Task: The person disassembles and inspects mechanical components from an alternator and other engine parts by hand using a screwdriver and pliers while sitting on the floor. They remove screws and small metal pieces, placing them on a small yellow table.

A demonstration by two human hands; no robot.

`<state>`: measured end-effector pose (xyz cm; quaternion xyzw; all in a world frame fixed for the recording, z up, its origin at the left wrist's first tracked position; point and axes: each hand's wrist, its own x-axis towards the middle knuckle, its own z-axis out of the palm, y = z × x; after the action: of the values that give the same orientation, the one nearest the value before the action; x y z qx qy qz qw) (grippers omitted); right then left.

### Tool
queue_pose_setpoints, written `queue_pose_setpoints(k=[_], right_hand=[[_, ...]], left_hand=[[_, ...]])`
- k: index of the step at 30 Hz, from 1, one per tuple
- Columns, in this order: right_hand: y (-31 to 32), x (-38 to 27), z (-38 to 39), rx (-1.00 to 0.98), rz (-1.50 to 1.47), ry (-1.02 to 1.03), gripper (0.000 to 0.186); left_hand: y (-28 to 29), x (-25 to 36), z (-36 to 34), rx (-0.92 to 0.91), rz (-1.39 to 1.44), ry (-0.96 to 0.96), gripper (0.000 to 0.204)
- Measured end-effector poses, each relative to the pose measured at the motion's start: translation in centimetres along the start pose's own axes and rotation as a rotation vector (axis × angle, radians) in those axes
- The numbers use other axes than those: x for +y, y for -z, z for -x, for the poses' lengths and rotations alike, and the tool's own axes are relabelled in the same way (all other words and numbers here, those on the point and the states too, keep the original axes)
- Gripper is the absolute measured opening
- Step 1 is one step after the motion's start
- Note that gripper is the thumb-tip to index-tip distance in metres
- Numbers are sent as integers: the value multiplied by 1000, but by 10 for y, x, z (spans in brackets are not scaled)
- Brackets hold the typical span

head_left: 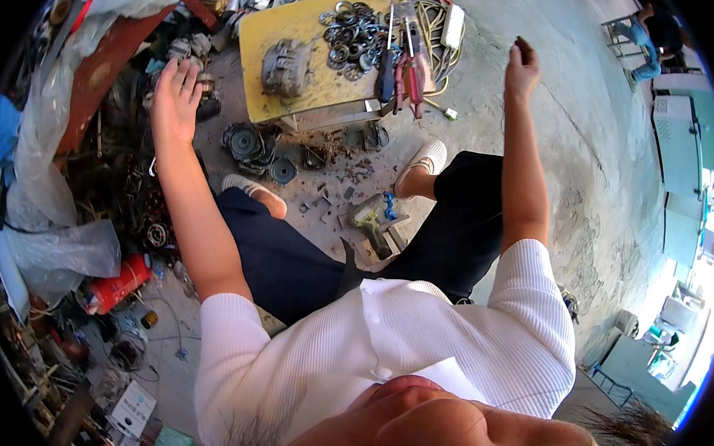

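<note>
The left hand [176,108] is held out, fingers spread and released, bare. Near its right side, on a yellow table [258,36], sits a grey metal housing [285,67]; farther right lie metal rings [350,37], then a black-handled screwdriver [386,77]. Well apart to the right, the right hand [523,70] has its fingers partly curled; whether it grasps anything, I cannot tell.

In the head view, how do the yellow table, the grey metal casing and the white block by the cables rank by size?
Largest to smallest, as they look here:
1. Yellow table
2. Grey metal casing
3. White block
</note>
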<state>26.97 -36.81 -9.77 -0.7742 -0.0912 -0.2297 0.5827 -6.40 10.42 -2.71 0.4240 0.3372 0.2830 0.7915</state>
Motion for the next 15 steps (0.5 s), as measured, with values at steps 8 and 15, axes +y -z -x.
queue_pose_setpoints(k=[8, 15], right_hand=[[-49, -28, 23, -195, -239, -374, 41], [-26, -51, 1, -226, -335, -261, 47]], left_hand=[[-1, -10, -14, 111, -152, -151, 42], [-3, -29, -37, 192, -415, -221, 64]])
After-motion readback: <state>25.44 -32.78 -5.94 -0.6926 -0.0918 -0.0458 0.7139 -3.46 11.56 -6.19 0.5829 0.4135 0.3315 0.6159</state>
